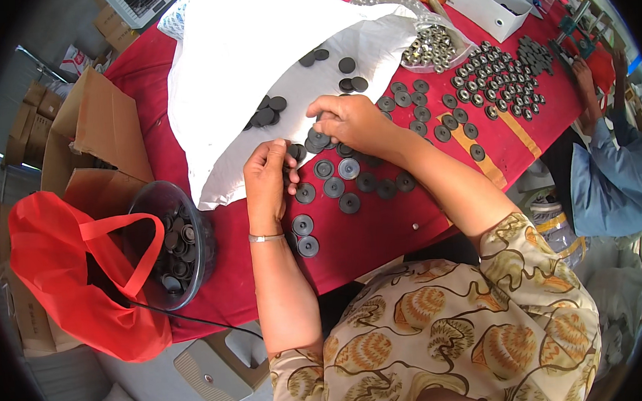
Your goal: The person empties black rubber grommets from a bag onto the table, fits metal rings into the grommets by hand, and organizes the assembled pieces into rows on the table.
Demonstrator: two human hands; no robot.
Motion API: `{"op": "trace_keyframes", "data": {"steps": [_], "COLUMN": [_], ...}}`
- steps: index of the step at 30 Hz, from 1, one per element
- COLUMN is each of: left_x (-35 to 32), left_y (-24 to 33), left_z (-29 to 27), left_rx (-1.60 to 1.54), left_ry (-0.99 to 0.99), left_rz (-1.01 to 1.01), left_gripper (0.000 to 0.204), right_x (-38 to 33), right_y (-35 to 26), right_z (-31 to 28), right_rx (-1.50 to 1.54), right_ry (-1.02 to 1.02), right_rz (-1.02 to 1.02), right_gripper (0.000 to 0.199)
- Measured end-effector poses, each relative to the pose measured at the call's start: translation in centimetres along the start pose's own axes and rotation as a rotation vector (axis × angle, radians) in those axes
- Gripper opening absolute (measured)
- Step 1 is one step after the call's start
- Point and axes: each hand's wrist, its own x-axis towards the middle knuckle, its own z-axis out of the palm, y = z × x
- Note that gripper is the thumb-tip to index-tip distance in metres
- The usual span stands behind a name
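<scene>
- The red-covered desk (368, 242) spreads beneath both hands; a sweeping forearm could push loose pieces toward its near edge.
- A white sack (246, 51) opens just beyond the hands, with more discs at its mouth; if the fabric were tugged, those might slide or scatter.
- The red tote bag (54, 283) is well left of the hands; its strap, close against the plastic tub (205, 255), could catch and tip it if pulled.
- Beyond the right hand, a clear plastic bag (401, 4) of metal fittings lies open; a knock could spill them.
- The left hand (266, 176) is curled narrowly beside discs; its grip is hidden.
- The right hand (353, 121) has bent fingers at a small pile; I cannot tell whether one is pinched.
- Black discs (348, 169) lie between and below the hands; careless fingers could topple the overlapping ones.
</scene>
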Motion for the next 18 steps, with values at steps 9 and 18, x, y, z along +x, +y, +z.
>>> {"op": "trace_keyframes", "data": {"steps": [9, 18], "left_x": [0.3, -0.3], "left_y": [0.5, 0.6], "left_z": [-1.5, -1.1], "left_rx": [-0.049, 0.242], "left_ry": [0.197, 0.106], "left_rz": [0.108, 0.017], "left_gripper": [0.020, 0.017], "right_x": [-0.7, -3.6], "right_y": [-1.1, -0.5], "right_z": [3.6, 1.9], "right_rx": [-0.104, -0.718], "right_ry": [-0.247, -0.242], "right_rz": [-0.229, -0.307], "right_gripper": [0.016, 0.018]}}
